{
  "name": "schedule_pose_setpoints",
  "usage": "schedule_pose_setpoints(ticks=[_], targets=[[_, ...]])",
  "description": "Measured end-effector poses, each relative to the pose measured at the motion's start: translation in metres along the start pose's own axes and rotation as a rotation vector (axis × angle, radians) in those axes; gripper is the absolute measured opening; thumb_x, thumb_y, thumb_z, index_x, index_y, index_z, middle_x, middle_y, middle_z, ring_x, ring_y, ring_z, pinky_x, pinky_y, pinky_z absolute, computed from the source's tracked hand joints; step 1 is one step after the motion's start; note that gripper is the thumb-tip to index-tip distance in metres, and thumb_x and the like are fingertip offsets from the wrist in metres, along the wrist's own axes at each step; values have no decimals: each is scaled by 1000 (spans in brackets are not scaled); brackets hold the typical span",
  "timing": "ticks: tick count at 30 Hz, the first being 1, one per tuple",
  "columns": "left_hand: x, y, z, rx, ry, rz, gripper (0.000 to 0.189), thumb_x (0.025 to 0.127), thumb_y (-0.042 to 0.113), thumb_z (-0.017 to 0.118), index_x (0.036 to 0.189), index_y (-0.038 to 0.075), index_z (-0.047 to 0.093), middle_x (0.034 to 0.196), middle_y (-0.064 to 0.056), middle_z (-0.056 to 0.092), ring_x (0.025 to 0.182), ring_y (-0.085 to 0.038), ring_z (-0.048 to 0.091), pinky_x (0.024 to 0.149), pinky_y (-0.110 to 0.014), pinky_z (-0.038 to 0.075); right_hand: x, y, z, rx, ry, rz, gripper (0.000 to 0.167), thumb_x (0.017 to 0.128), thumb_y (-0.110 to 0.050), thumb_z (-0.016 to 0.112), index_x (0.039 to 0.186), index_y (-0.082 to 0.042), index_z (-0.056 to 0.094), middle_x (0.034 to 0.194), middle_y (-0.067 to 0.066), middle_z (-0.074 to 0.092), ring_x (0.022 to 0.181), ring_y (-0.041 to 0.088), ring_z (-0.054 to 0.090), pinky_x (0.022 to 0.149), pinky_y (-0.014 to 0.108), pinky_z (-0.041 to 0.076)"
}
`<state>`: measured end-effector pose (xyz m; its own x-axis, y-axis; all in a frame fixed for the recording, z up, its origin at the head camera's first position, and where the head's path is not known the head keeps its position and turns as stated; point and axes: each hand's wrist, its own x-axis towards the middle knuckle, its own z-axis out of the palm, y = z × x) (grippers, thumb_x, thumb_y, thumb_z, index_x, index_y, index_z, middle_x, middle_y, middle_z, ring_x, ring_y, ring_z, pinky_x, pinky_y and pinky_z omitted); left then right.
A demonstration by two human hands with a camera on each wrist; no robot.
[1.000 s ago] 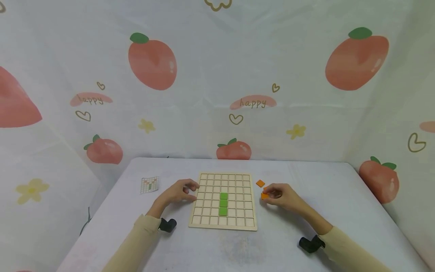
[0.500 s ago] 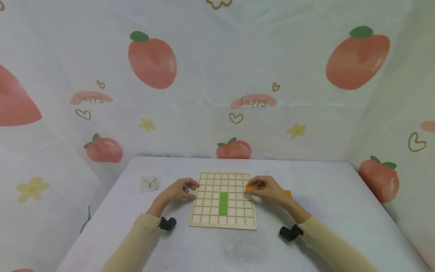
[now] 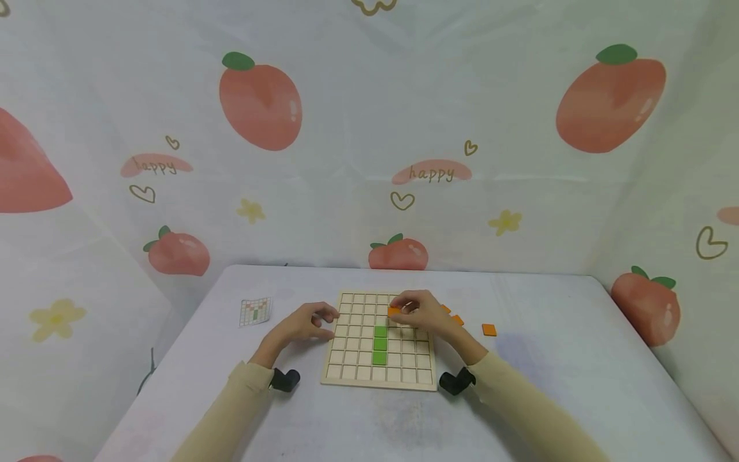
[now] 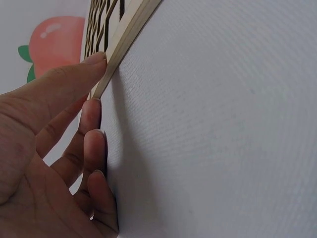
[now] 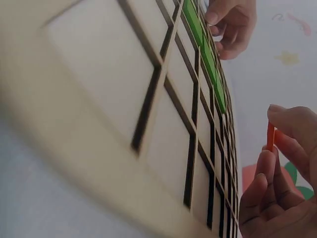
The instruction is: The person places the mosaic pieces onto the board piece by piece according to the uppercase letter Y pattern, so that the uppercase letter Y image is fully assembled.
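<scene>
The orange tile [image 3: 394, 311] sits pinched between the thumb and fingertips of my right hand [image 3: 420, 312], just above the upper middle of the wooden grid board [image 3: 346, 380], near the centre of the head view; in the right wrist view the same tile [image 5: 270, 136] shows edge-on at the right, held just clear of the board's cells. Directly below it in the frame, three green tiles [image 3: 379, 345] fill a short column of cells. My left hand [image 3: 302, 324] lies on the bench at the board's left edge, fingers relaxed, the thumb tip touching the wooden rim and gripping nothing. To the right of the board, three more loose orange tiles [image 3: 489, 330] lie on the white bench [image 3: 566, 359]. A small pattern card [image 3: 254, 312] lies on the bench toward the left of the frame.
</scene>
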<state>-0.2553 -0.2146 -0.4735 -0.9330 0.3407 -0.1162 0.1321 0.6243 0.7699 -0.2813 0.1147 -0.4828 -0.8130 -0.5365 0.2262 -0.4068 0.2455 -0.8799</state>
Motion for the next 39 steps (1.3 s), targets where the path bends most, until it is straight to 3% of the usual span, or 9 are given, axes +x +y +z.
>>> schedule_pose_setpoints(ticks=[9, 21, 28, 39], targets=[[-1, -1, -1, 6, -7, 23, 40, 80, 3, 85, 117, 5, 70, 102, -3, 61, 85, -21, 52, 78, -37, 45, 22, -2, 14, -25, -17, 10, 25, 86, -11, 83, 108, -2, 74, 102, 8, 70, 85, 20, 64, 78, 33, 53], [1, -1, -1, 9, -10, 6, 40, 80, 4, 85, 117, 6, 70, 102, -2, 62, 86, -21, 53, 79, -36, 45, 47, -10, 30, -37, -32, 26, 25, 85, -10, 84, 107, -1, 75, 103, 10, 70, 87, 19, 63, 79, 35, 52], [1, -1, 0, 8, -11, 12, 39, 81, 4, 85, 116, 6, 70, 102, -2, 63, 86, -21, 53, 79, -36, 45, 58, -9, 42, -58, 1, 78, 23, 84, -10, 85, 104, -5, 76, 101, 2, 70, 88, 17, 64, 79, 33, 53], [1, -1, -1, 19, -15, 24, 38, 82, 5, 85, 117, 6, 70, 103, -2, 63, 87, -21, 54, 79, -36, 45, 71, -13, 55, -135, -4, 77, 20, 83, -6, 84, 100, 0, 77, 96, 7, 72, 81, 13, 61, 76, 30, 51]])
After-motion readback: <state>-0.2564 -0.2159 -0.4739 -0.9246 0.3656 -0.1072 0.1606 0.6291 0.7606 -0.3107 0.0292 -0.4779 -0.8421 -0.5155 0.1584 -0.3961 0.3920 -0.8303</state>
